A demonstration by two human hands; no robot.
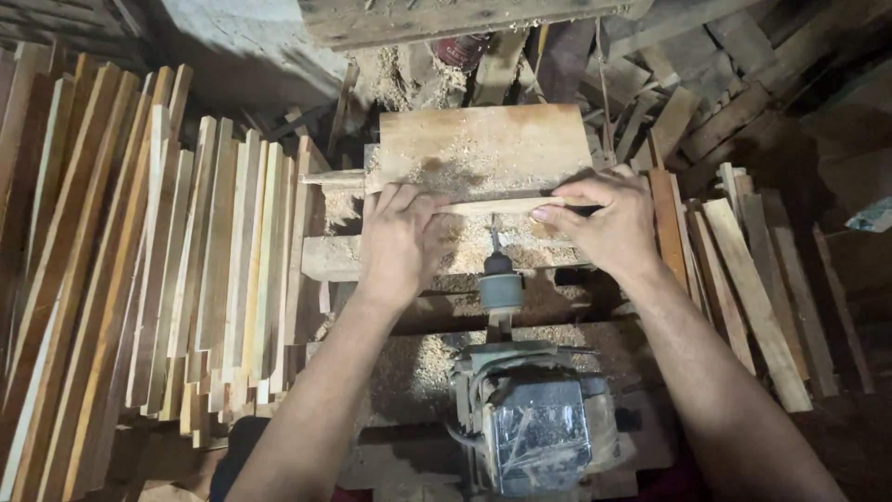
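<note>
To the left of my bench, the big stack of pale, long sawn wooden slats (158,260) leans in rows, the largest thing here, and a smaller pile of darker brown offcut boards (743,279) lies on the right. Between them, on the far side, sits the flat light-wood work table dusted with sawdust (483,139). Nearer to me is the grey, grimy electric motor (534,423), and its short shaft carries the dark round chuck and bit (500,279) pointing away from me toward the table's near edge.

Across that edge lies the thin, narrow pale wooden strip (497,204), running left to right, just beyond the bit. My left hand (400,237) lies flat, fingers spread a little, pressing down on the strip's left part. My right hand (609,218) is curled over its right part, fingertips hooked on the near edge and thumb tucked under; it grips rather than rests.

I judge the strip light and stiff along its length but slender enough to flex or split if I lean on it unevenly. The sawdust under it makes it likely to skate. The hold seems best out toward both ends, well apart from the bit, with even pressure downward.
</note>
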